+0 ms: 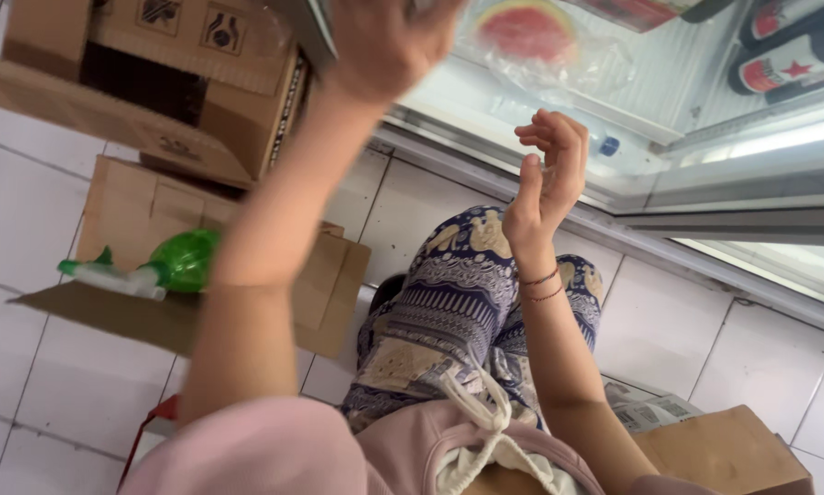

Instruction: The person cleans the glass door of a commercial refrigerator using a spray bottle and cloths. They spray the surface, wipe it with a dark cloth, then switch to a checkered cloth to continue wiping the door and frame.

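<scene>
Reaching up at 12 o'clock: left hand [389, 41] grips one dark flat edge [309, 27]; right hand [548, 170] empty, fingers loosely curled, 1 o'clock; two cardboard boxes [146, 73] at 10, one green spray bottle [169, 264] at 9

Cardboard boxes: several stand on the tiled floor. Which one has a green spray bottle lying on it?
The low cardboard box at left, beneath the left forearm, carries the green spray bottle on its flap; the taller box behind it carries none.
</scene>
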